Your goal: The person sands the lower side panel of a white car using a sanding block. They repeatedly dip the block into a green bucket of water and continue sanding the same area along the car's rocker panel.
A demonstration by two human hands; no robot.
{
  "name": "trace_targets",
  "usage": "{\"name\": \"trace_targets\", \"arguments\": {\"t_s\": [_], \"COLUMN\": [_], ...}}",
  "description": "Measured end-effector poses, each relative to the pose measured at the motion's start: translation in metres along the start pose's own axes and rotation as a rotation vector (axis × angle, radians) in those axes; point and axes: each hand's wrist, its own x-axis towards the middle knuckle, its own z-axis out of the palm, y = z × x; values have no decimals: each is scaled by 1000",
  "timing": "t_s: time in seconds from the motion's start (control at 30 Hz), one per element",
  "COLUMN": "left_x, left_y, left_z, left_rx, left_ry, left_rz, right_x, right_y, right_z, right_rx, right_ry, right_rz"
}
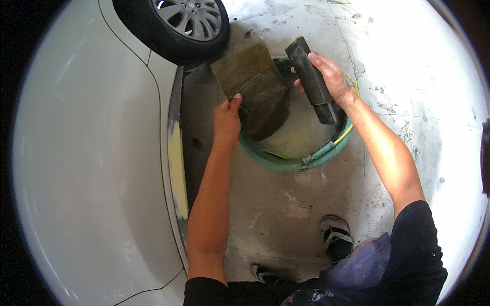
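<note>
My left hand [227, 118] pinches the lower edge of a dark, wet sheet of sandpaper [255, 86], held above a green basin [286, 160]. My right hand [331, 76] grips a dark rectangular sanding block [311, 79], tilted, just right of the sheet and over the basin's far side. The sheet and the block are close but I cannot tell if they touch. Cloudy water fills the basin.
A white car body [87, 153] fills the left, with a sanded patch along its lower sill [177, 158] and a wheel [178, 23] at the top. Stained concrete floor [408, 76] spreads right. My shoes [336, 234] stand below the basin.
</note>
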Motion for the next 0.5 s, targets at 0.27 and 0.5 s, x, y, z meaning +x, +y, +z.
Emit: {"name": "trace_targets", "arguments": {"t_s": [0.27,0.5], "left_x": [-23,-89], "left_y": [11,14], "left_z": [-19,-61], "left_rx": [-14,-341], "left_ry": [-2,101], "left_rz": [-30,176], "right_x": [3,3], "right_y": [4,8], "right_z": [2,-3], "right_rx": [-29,-106], "right_ry": [8,53], "right_rz": [-12,7]}}
